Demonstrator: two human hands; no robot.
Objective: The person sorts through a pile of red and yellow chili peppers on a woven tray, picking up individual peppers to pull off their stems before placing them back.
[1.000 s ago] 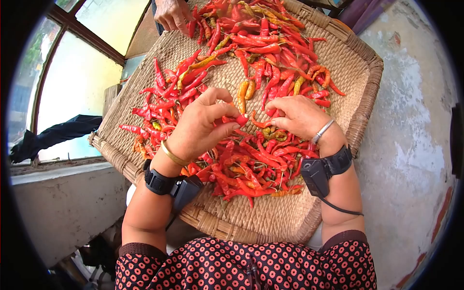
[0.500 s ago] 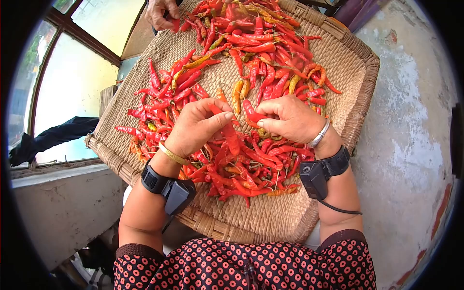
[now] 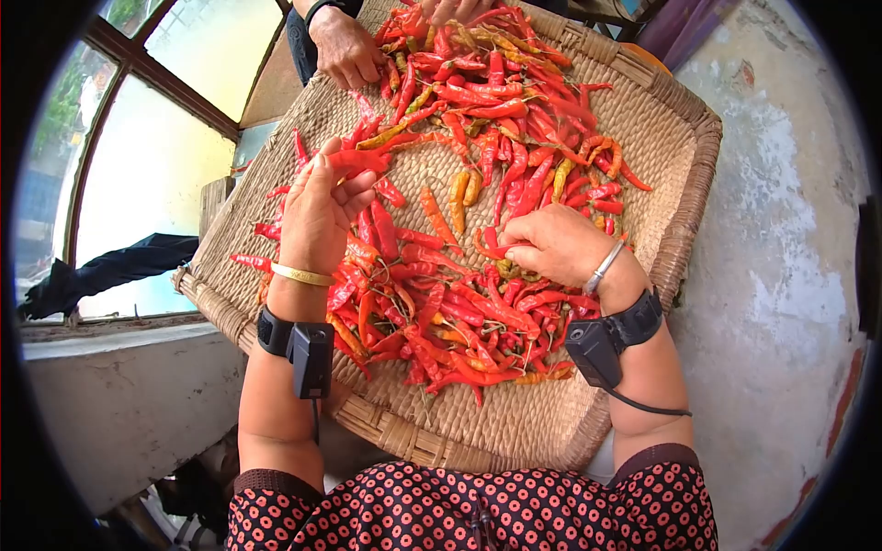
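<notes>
My left hand [image 3: 317,207] is raised over the left side of a woven basket tray [image 3: 496,418]. Its thumb and forefinger pinch a red chilli pepper [image 3: 360,161] that points to the right, while the other fingers are loosely curled. Over the middle of the pile, my right hand [image 3: 565,246] has its fingers closed on another red chilli [image 3: 493,241], partly hidden by them. Below both hands lies a heap of red chillies [image 3: 450,317]. A yellowish chilli [image 3: 457,200] rests on bare weave between the hands.
Another person's hand [image 3: 344,44] reaches into the far left of the pile, and a second hand [image 3: 459,9] shows at the top edge. A window [image 3: 147,174] with a sill stands left; a worn wall [image 3: 772,275] is on the right.
My left hand has swung left and away from my right hand, turning its palm. My right hand has lowered slightly. The other person's hand has moved further in, and their second hand has appeared.
</notes>
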